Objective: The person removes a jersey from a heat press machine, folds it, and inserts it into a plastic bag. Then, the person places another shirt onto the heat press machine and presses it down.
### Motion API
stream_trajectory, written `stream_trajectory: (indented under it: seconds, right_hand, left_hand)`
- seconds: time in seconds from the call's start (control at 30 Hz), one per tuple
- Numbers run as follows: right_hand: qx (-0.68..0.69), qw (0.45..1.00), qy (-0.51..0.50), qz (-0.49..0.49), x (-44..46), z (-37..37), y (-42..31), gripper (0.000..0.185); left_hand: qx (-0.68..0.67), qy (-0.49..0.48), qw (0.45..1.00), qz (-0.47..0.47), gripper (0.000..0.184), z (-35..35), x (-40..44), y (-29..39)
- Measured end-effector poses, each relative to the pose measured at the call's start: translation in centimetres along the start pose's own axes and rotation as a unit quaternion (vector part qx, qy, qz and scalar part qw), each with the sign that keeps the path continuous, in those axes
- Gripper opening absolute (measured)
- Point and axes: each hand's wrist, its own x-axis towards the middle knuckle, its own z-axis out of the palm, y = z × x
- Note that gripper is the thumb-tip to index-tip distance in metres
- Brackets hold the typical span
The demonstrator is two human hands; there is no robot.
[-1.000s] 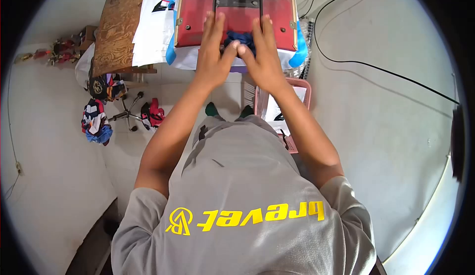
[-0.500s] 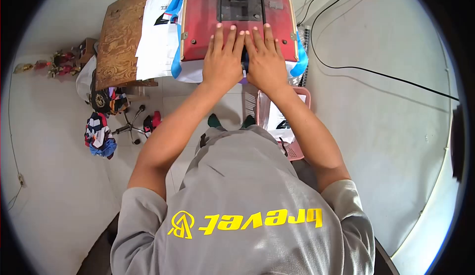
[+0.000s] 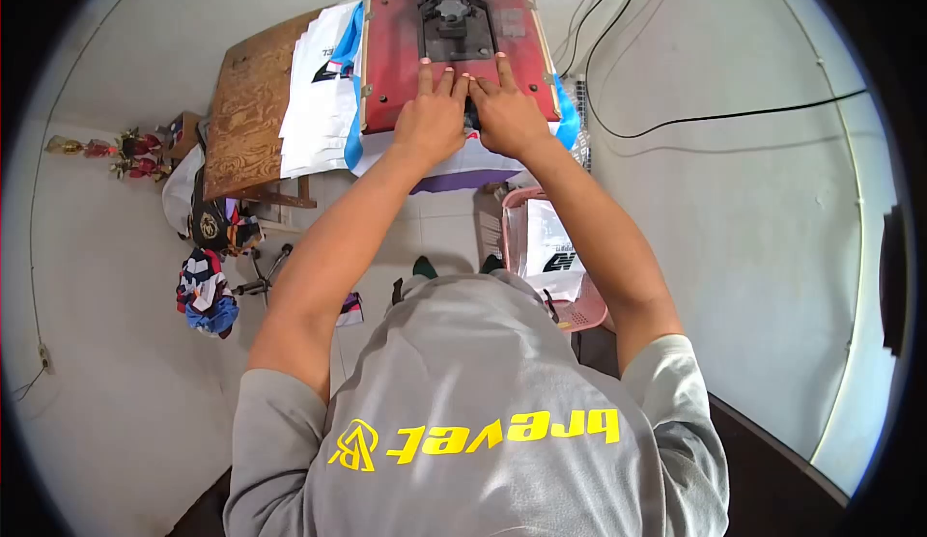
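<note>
A heat press with a red upper plate [image 3: 396, 49] and a dark metal bracket [image 3: 459, 49] stands in front of me. My left hand [image 3: 432, 124] lies palm down over the plate's near edge, fingers stretched forward. Close beside it, my right hand [image 3: 510, 120] rests the same way, one finger reaching far ahead and others partly bent. Between the hands a dark part, perhaps the handle, shows only in part; my thumbs are hidden. White fabric with blue trim [image 3: 386, 141] sticks out beneath the plate, and a purple edge [image 3: 463, 181] hangs below it.
White printed pieces [image 3: 314, 102] lie stacked on a wooden table [image 3: 241, 102] to the left. A pink basket [image 3: 579, 315] with printed white pieces stands below right. Dark cables [image 3: 734, 112] run along the right wall. Bundled clothes [image 3: 206, 291] sit beside a chair base at left.
The camera view has shifted, so the press sits lower and more of its bracket shows. Both hands stay on the red plate; some right-hand fingers are more bent.
</note>
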Motion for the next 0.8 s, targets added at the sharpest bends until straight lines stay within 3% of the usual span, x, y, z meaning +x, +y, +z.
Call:
stream_trajectory:
  seconds: [0.07,0.1,0.17,0.27,0.37,0.4,0.47,0.5,0.57,0.67,0.73,0.77,0.8]
  right_hand:
    - [-0.008,1.000,-0.009,-0.006,0.5,-2.4,0.1,0.061]
    - [0.025,0.997,0.069,-0.035,0.8,-3.8,0.3,0.064]
    - [-0.001,0.998,0.037,-0.041,2.1,-8.0,0.3,0.058]
    - [0.079,0.993,-0.032,-0.079,4.6,-18.2,0.5,0.055]
    - [0.084,0.995,0.032,-0.036,7.3,-20.2,1.1,0.047]
    - [0.119,0.988,-0.013,-0.097,8.2,-21.9,2.4,0.043]
    - [0.057,0.998,0.013,-0.022,9.6,-22.6,2.0,0.034]
    - [0.025,0.999,0.008,-0.025,10.3,-23.2,2.4,0.039]
    - [0.036,0.999,0.033,-0.013,9.5,-25.0,1.1,0.048]
    - [-0.058,0.996,0.072,0.008,9.1,-27.3,0.1,0.062]
    - [-0.121,0.983,0.138,0.022,10.5,-27.0,0.5,0.064]
    - [-0.179,0.949,0.259,0.014,11.0,-25.8,1.2,0.061]
    - [-0.178,0.947,0.269,0.012,11.2,-26.7,1.0,0.059]
  left_hand:
    - [-0.005,0.030,0.999,0.016,0.070,-1.7,0.3,-0.6]
    - [-0.024,0.067,0.997,0.024,0.065,-3.1,0.7,-1.1]
    - [0.009,0.090,0.995,0.040,0.058,-5.6,2.2,-2.1]
    - [-0.012,0.014,1.000,0.012,0.043,-14.2,5.1,-2.2]
    - [-0.015,-0.022,0.998,-0.062,0.036,-20.6,6.8,-2.0]
    - [-0.028,-0.008,0.998,-0.050,0.037,-22.2,6.4,-2.1]
    - [-0.035,-0.001,0.998,-0.056,0.039,-23.7,7.8,-2.5]
    - [-0.030,-0.011,0.996,-0.077,0.040,-23.5,9.2,-2.7]
    - [-0.018,-0.007,0.996,-0.084,0.039,-25.0,9.2,-2.5]
    - [-0.007,0.002,0.996,-0.092,0.038,-26.6,9.8,-2.3]
    - [-0.011,0.050,0.995,-0.084,0.036,-27.3,10.5,-2.7]
    - [-0.004,0.070,0.994,-0.088,0.035,-27.3,11.4,-3.0]
    - [0.019,0.067,0.995,-0.076,0.034,-28.1,12.0,-3.3]
